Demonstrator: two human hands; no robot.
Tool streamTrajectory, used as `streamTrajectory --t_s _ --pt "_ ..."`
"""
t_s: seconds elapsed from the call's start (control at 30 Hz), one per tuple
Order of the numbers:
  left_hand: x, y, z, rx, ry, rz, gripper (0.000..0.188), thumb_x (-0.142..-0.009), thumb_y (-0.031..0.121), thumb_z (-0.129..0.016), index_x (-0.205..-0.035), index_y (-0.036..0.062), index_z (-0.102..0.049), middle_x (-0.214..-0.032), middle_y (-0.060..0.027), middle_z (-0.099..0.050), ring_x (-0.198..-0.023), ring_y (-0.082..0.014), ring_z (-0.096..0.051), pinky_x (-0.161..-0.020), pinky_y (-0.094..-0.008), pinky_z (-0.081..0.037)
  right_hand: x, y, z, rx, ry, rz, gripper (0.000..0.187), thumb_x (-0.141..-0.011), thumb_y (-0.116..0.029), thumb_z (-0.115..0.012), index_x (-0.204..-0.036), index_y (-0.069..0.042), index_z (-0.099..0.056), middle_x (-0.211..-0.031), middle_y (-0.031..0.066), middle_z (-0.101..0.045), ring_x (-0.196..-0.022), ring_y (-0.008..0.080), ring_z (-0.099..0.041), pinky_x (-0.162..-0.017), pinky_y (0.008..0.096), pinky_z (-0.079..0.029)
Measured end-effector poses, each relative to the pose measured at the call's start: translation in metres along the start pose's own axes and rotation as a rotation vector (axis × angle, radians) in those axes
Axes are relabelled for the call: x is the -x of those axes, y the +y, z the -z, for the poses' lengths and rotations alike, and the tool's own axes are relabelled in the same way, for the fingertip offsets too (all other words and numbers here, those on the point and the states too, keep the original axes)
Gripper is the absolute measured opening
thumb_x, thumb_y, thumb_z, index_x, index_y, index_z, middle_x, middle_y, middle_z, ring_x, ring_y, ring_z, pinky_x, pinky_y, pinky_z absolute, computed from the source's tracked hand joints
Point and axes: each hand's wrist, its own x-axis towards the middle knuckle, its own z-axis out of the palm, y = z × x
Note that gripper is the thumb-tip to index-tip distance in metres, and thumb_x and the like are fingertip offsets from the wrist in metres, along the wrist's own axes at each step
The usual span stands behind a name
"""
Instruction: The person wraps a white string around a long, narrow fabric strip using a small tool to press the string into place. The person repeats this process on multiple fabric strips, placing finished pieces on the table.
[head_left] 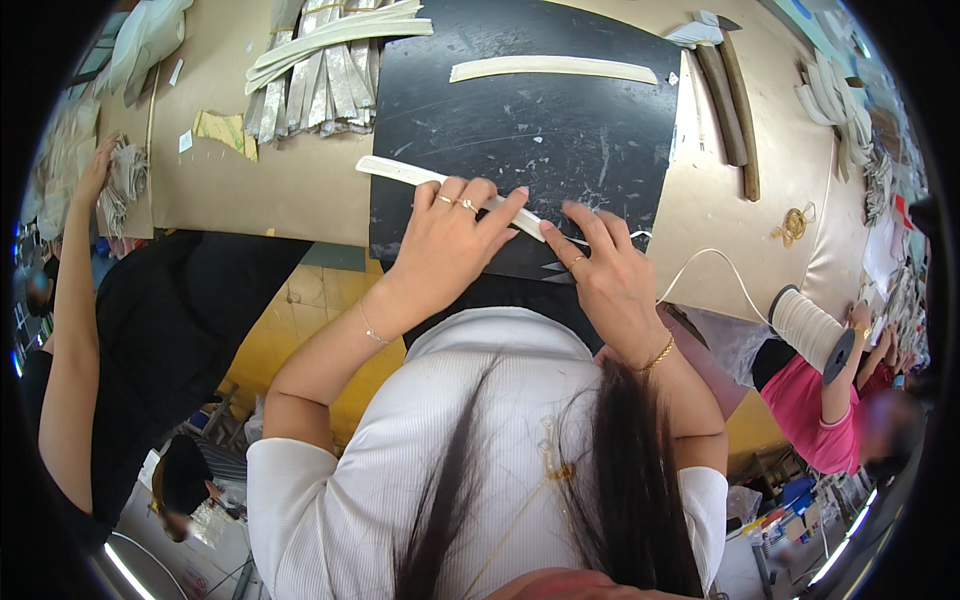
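A narrow off-white fabric strip (pixel 392 172) lies slantwise across the near part of a black work board (pixel 420 110). My left hand (pixel 450 235) is closed over its middle, with the fingers on top and the thumb at the near edge. At the strip's right end is my right hand (pixel 608 275), its thumb touching the end and its fingers curled, slightly blurred at the tips. Thin white cord (pixel 715 252) runs from a large spool (pixel 808 325) at the right to my right hand and passes under its fingers. A second off-white strip (pixel 555 68) rests farther back on the board.
Bundled silvery-grey strips (pixel 318 90) lie at the back left, with off-white strips across them. Two long brown handles (pixel 728 110) and a small tan coil (pixel 794 226) are on the right. One person's arm (pixel 72 330) reaches in at far left; another person in pink (pixel 815 430) is at right.
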Motion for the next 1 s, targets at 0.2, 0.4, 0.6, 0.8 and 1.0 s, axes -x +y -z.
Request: streamTrajectory --t_s 0.2,0.4,0.6,0.8,1.0 --pt "-0.010 -0.010 0.009 0.139 -0.122 0.083 0.031 -0.081 0.019 -0.080 -0.110 0.0122 -0.068 -0.108 -0.0059 -0.059 -0.105 -0.0262 -0.054 -0.089 -0.0403 -0.039 0.013 -0.007 0.020 -0.551 0.115 -0.378 0.041 -0.086 -0.013 -0.079 -0.125 -0.010 -0.066 -0.113 0.0089 -0.068 -0.093 0.0218 -0.066 -0.073 0.0313 -0.054" --pt "-0.020 -0.014 0.018 0.358 -0.219 0.167 0.021 -0.084 0.017 -0.079 -0.101 0.0067 -0.073 -0.085 -0.0077 -0.063 -0.087 -0.0268 -0.058 -0.085 -0.0386 -0.041 0.032 -0.012 -0.012 -1.101 -0.158 -0.665 0.033 -0.104 -0.022 -0.061 -0.126 0.000 -0.050 -0.097 0.0106 -0.067 -0.082 0.0159 -0.063 -0.081 0.0265 -0.051" --pt "-0.044 -0.014 0.037 0.956 -0.286 0.528 0.018 -0.093 0.015 -0.076 -0.098 -0.0018 -0.075 -0.082 -0.0004 -0.066 -0.063 -0.0051 -0.058 -0.054 -0.0212 -0.044 0.012 0.000 0.001 -1.620 -0.084 -0.812 0.033 -0.105 -0.020 -0.060 -0.131 -0.002 -0.053 -0.107 0.0055 -0.057 -0.071 0.0060 -0.051 -0.056 0.0202 -0.041" --pt "-0.052 -0.006 0.051 1.032 -0.335 0.680 0.021 -0.092 0.017 -0.078 -0.099 -0.0017 -0.074 -0.065 -0.0012 -0.065 -0.051 -0.0046 -0.055 -0.049 -0.0200 -0.040 0.001 0.003 0.005 -1.913 -0.016 -0.854 0.026 -0.104 -0.019 -0.061 -0.125 -0.003 -0.060 -0.102 0.0038 -0.059 -0.066 0.0065 -0.051 -0.049 0.0203 -0.039" --pt "-0.049 -0.009 0.049 1.032 -0.420 0.657 0.024 -0.094 0.024 -0.074 -0.097 -0.0001 -0.075 -0.064 -0.0016 -0.065 -0.047 -0.0047 -0.054 -0.046 -0.0217 -0.039 -0.002 0.007 -0.005 -2.048 -0.006 -0.825 0.018 -0.105 -0.018 -0.060 -0.118 -0.006 -0.062 -0.106 0.0040 -0.062 -0.065 0.0064 -0.051 -0.047 0.0196 -0.037"
